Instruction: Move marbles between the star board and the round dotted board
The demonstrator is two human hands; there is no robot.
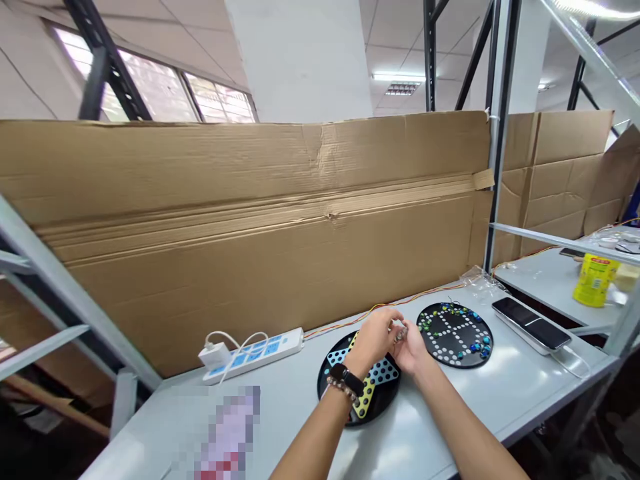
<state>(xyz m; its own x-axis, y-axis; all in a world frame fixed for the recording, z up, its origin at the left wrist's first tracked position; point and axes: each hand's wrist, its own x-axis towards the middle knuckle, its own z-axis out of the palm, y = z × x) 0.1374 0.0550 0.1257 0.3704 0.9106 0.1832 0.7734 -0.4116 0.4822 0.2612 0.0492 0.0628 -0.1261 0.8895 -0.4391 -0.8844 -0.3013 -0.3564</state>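
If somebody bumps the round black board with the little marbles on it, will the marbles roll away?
Probably some would. The marbles look round and glossy, so they likely roll easily. They seem to sit in shallow holes on the black board, which may hold them against a gentle nudge. The board lies flat on the smooth table, so it might slide rather than tip.

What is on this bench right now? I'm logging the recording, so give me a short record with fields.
left hand: left hand, watch and bead bracelet on the wrist, fingers meeting the right hand
right hand: right hand, pinching something small, too small to tell
below hands: round black board with coloured star
right of hands: round black board with white holes and marbles
behind: white power strip
far right: dark phone, yellow bottle
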